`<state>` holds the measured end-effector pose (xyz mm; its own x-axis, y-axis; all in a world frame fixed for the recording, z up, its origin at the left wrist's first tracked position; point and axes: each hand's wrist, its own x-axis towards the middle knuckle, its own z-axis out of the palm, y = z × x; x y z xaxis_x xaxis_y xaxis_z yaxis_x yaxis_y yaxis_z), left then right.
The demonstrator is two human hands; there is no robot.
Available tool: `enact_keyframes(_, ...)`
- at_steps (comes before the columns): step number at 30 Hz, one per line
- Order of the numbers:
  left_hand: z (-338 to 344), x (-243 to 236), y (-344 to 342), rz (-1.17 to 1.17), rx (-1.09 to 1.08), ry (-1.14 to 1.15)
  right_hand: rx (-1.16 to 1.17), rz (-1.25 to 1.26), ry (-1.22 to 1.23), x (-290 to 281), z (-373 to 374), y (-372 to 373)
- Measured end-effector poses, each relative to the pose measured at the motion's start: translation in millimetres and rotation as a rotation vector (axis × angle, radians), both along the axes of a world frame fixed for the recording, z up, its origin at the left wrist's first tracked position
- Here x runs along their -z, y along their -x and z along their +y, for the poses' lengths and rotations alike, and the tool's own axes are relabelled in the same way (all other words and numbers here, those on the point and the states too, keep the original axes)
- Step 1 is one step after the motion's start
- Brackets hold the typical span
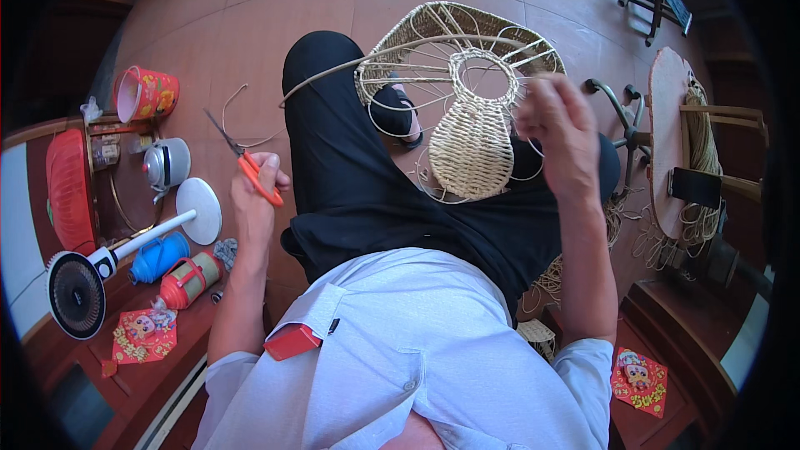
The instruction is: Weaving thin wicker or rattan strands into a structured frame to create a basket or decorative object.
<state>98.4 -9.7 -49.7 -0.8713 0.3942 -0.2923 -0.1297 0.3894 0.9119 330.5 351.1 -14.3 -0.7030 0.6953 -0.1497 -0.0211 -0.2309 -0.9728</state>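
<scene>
A pair of scissors with orange handles is in my left hand, which is closed round the handles; the blades point up and away to the left. Across my lap and knees rests a half-woven wicker piece: a tight pear-shaped panel, a ring above it, bare spokes and a curved woven rim. My right hand is raised at its right side, fingers curled together; whatever they pinch is hidden. One long tan cane arches from the piece over my left knee.
At left stand a floral bucket, a kettle, a white fan, and blue and red flasks. At right are a round board, hanging cord bundles, a metal chair base and a folding stool.
</scene>
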Motion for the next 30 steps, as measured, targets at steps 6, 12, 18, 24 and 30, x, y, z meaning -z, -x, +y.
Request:
enact_keyframes(6, -50.6, 137.9, 21.3, -0.543, 0.188, 0.338, 0.545, 0.265, 0.611, -1.1, 11.7, -91.7)
enact_keyframes(12, -76.9, 187.4, -2.8, -0.457, 0.137, 0.409, 0.334, 0.024, 0.492, 7.6, -61.0, -112.9)
enact_keyframes(18, -66.7, 192.7, 3.1, -0.239, 0.013, 0.417, -0.004, -0.091, 0.381, -6.6, -97.1, -91.1)
enact_keyframes(24, 4.2, 109.4, 46.3, 0.267, -0.173, 0.172, -0.163, -0.067, 0.418, -17.0, -111.5, -72.0)
enact_keyframes(30, 74.6, -52.4, -10.8, 0.486, 0.799, -0.086, -0.278, -0.221, 0.266, -24.9, -121.7, -51.4)
